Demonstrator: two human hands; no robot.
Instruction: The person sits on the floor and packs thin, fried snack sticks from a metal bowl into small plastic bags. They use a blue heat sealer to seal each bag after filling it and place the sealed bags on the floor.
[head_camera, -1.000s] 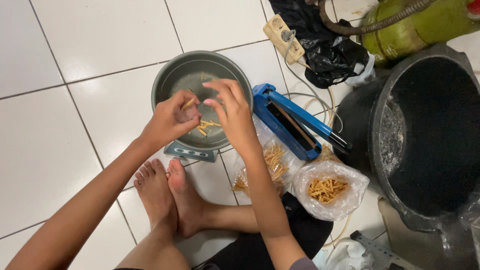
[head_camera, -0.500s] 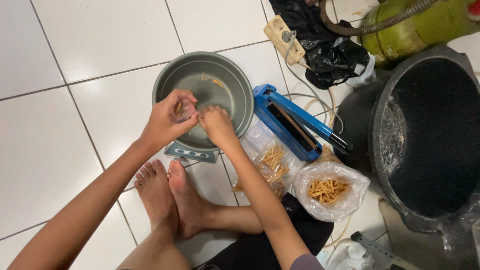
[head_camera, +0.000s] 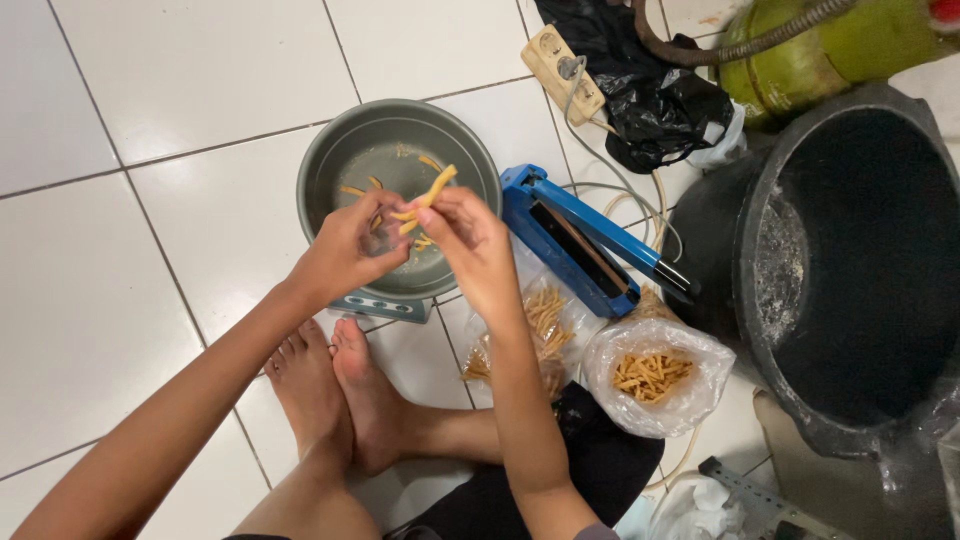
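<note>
Head view: person sat on white tiled floor (head_camera: 150, 250), bare feet (head_camera: 335, 400) drawn in. Both hands met above grey round pan (head_camera: 330, 165) resting on small scale (head_camera: 385, 305). Left hand (head_camera: 345, 250) curled, fingers pinched around few yellow snack sticks (head_camera: 428, 192). Right hand (head_camera: 470, 240) closed on same sticks, ends poking up over pan. Loose sticks lay in pan. Blue bag sealer (head_camera: 585, 240) just right of pan; two clear bags of sticks (head_camera: 655, 385) near knees. Black bucket (head_camera: 850, 270) far right.

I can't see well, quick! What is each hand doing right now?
Left hand: closed, pinching thin yellow snack sticks over the round grey metal bowl.
Right hand: closed, pinching the same sticks.
</note>
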